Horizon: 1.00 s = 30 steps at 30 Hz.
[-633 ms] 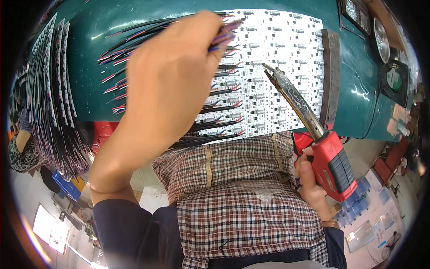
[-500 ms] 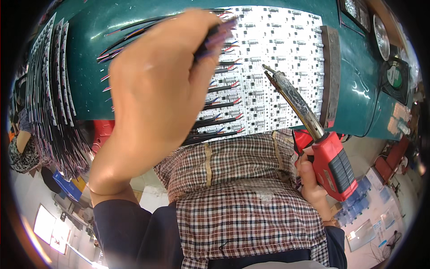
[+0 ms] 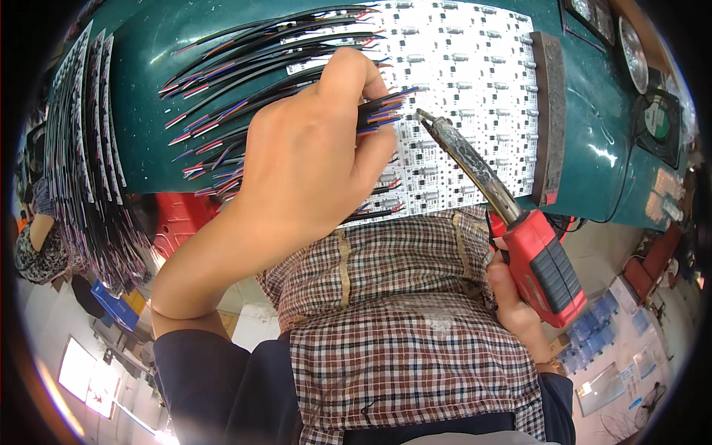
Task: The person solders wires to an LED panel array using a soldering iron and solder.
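Over the green table (image 3: 589, 104), the left hand (image 3: 308, 152) pinched a wire bundle (image 3: 384, 112) above white circuit boards (image 3: 482, 78); the right hand (image 3: 513, 302) curled its fingers round a red soldering gun (image 3: 545, 268), tip near the wires. Black cables (image 3: 267, 93) crowded leftward; a dark bar (image 3: 549, 119) lined the boards' right edge, bare tabletop beyond.

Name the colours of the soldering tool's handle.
The handle is red with a dark, ribbed grip panel, seen best in the head view.

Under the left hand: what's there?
Black cables emerge to the left of the left hand; white circuit boards show to its right. Whatever lies directly beneath is covered.
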### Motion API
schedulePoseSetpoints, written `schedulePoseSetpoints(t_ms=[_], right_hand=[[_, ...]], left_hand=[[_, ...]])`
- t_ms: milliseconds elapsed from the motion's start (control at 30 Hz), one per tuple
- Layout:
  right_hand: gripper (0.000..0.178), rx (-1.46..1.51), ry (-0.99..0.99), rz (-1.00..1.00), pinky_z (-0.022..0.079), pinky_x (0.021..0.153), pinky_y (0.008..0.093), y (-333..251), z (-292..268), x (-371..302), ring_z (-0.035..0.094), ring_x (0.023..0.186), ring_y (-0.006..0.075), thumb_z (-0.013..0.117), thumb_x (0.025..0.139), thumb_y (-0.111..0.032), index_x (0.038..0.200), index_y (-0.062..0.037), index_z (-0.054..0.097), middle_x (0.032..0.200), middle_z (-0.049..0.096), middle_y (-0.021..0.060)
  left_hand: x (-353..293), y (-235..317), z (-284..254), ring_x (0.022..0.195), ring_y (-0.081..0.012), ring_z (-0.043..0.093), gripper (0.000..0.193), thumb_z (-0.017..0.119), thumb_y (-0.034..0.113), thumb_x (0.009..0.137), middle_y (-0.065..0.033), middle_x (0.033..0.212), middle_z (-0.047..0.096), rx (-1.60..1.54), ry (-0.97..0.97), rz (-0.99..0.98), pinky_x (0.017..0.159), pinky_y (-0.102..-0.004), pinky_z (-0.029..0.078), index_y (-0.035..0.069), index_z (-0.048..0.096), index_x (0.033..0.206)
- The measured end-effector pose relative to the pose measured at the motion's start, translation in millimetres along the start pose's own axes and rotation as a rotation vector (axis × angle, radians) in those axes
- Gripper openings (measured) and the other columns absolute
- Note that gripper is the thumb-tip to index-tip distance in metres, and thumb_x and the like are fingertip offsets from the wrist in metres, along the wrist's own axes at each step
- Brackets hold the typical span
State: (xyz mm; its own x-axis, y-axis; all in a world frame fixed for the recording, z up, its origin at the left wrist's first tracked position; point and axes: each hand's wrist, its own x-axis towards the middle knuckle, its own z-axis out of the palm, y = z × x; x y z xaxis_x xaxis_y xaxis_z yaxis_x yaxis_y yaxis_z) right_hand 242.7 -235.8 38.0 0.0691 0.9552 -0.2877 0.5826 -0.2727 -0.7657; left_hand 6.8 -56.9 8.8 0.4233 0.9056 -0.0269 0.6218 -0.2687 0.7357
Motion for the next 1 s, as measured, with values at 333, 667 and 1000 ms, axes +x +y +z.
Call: schedulePoseSetpoints(t_ms=[333, 667, 1000], right_hand=[[0.025, 0.033, -0.008, -0.017, 0.054, 0.064, 0.0353, -0.1, 3.1, 4.1, 0.066, 0.071, 0.0286, 0.077, 0.077, -0.006, 0.101, -0.0007, 0.07, 0.087, 0.067, 0.0126], [0.024, -0.05, -0.025, -0.085, 0.057, 0.069, 0.0365, -1.4, 6.2, 9.8, 0.07, 0.076, 0.0306, 0.076, 0.075, -0.002, 0.098, -0.0007, 0.071, 0.09, 0.069, 0.0135], [0.024, -0.054, -0.045, -0.142, 0.057, 0.07, 0.0363, -4.8, 6.6, 17.5, 0.07, 0.077, 0.0313, 0.075, 0.078, -0.004, 0.101, -0.0001, 0.07, 0.091, 0.07, 0.0143]], left_hand=[[0.1, -4.3, 2.7, 0.059, -0.0218, 0.063, 0.014, 0.073, 0.01, 0.085, -0.0094, 0.07, 0.067, 0.061, -0.065, 0.008, 0.057, -0.0303, 0.046, 0.004, 0.061, 0.089], [-1.0, -7.5, 8.3, 0.058, -0.0222, 0.064, 0.017, 0.076, 0.011, 0.083, -0.0097, 0.071, 0.068, 0.119, -0.022, 0.06, 0.054, -0.0301, 0.046, 0.003, 0.062, 0.084], [-2.0, -7.5, 10.1, 0.059, -0.0246, 0.066, 0.018, 0.077, 0.012, 0.082, -0.0109, 0.071, 0.069, 0.175, -0.006, 0.081, 0.055, -0.0321, 0.049, 0.002, 0.062, 0.083]])
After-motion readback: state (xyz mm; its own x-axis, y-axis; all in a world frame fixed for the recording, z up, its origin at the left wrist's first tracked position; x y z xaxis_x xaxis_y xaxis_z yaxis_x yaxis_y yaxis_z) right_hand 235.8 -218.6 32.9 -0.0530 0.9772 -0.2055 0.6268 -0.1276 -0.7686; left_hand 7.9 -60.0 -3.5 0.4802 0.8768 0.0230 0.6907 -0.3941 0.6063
